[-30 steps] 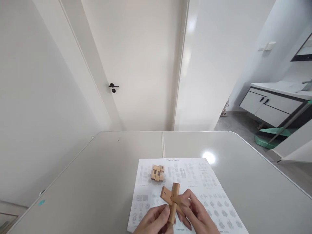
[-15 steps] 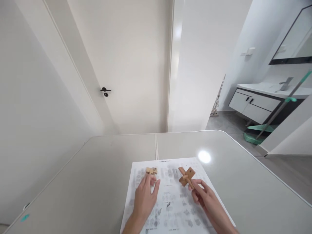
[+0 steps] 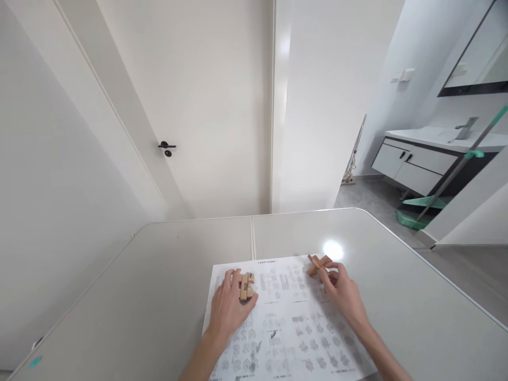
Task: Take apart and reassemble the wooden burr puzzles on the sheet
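A compact cluster of notched wooden puzzle blocks [image 3: 244,287] lies on the upper left of a printed sheet [image 3: 288,312]. My left hand [image 3: 230,308] curls around it, fingers along its left side and thumb at its lower right edge. Near the sheet's far right corner is a cross-shaped wooden puzzle [image 3: 316,264], its pieces sticking out at angles. The fingertips of my right hand [image 3: 342,288] pinch its near side. Whether that cross rests on the sheet or is slightly raised, I cannot tell. Rows of grey diagrams, too blurred to read, cover the sheet.
The sheet lies on a pale table [image 3: 159,296] with a seam down its middle and a metal-trimmed edge. Beyond stands a closed door [image 3: 210,106] with a black handle. To the right are a sink cabinet [image 3: 416,164] and a green dustpan [image 3: 413,218] on the floor.
My right hand has moved away from me and slightly right with the cross-shaped puzzle, now lower to the sheet's corner. My left hand has shifted left and closed around the block cluster.
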The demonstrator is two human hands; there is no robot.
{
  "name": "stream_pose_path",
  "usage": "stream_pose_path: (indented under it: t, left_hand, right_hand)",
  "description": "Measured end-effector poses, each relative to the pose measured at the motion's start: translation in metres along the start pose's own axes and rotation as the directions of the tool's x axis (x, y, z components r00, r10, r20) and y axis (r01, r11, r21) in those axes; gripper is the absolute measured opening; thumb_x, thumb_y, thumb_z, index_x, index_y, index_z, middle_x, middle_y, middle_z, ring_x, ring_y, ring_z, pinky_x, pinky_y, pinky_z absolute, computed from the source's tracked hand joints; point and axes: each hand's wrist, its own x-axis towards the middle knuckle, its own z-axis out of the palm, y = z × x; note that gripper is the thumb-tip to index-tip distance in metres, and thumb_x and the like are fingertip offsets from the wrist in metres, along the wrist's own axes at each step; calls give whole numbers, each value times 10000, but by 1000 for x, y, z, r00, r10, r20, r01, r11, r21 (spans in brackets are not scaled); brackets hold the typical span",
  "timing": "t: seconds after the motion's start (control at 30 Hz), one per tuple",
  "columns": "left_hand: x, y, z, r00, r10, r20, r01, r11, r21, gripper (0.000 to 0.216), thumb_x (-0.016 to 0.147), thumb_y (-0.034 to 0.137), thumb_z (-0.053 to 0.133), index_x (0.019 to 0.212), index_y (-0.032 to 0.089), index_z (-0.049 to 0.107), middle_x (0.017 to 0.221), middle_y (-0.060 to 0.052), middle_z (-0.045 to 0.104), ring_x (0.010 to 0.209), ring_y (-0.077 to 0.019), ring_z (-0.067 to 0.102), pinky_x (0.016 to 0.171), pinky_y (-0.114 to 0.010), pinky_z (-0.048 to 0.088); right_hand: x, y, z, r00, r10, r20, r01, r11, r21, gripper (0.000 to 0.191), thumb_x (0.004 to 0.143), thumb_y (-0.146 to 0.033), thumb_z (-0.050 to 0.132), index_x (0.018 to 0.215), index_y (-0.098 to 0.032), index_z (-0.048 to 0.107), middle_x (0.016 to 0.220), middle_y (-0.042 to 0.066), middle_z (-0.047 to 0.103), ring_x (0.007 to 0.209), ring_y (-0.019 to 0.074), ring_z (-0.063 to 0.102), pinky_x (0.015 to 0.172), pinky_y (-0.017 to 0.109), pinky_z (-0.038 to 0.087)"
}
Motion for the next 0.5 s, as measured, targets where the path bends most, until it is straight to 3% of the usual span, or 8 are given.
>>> stream_pose_path:
  t: [0.17, 0.3, 0.4, 0.5]
  left_hand:
    - [5, -9, -13, 978, 142, 150, -114, 977, -180, 576, 862, 446, 653, 1391, 308, 473, 1477, -53, 545, 1103, -283, 674, 885, -389, 530]
    - [8, -13, -14, 971, 162, 174, -112, 957, -267, 550, 868, 438, 673, 1380, 337, 500, 1409, -25, 611, 1131, -283, 663, 910, -396, 531]
    - [8, -8, -7, 963, 201, 181, -140, 943, -302, 585, 832, 430, 730, 1370, 356, 513, 1384, -15, 626, 1124, -288, 665, 899, -394, 537]
    - [7, -5, 0, 950, 246, 190, -171, 924, -343, 760, 763, 424, 813, 1431, 369, 455, 1465, -22, 556, 1148, -296, 657, 908, -396, 542]
  right_hand:
    - [-6, -4, -2, 999, -16, -43, 10, 991, -133, 450, 908, -695, 473, 1025, -261, 475, 747, 38, 740, 630, 267, 677, 548, 317, 434]
    - [-33, -16, 0, 993, -43, -109, 20, 979, -204, 385, 958, -656, 433, 962, -271, 453, 621, -32, 623, 517, 217, 593, 508, 299, 399]
    - [-53, -32, 18, 969, -209, 130, 222, 970, -95, 313, 1014, -566, 399, 941, -272, 478, 655, -34, 593, 540, 197, 586, 544, 304, 457]
    - [-63, -43, 45, 875, -348, 336, 379, 925, -31, 230, 1027, -452, 427, 1136, -268, 510, 938, 32, 668, 666, 196, 661, 611, 322, 525]
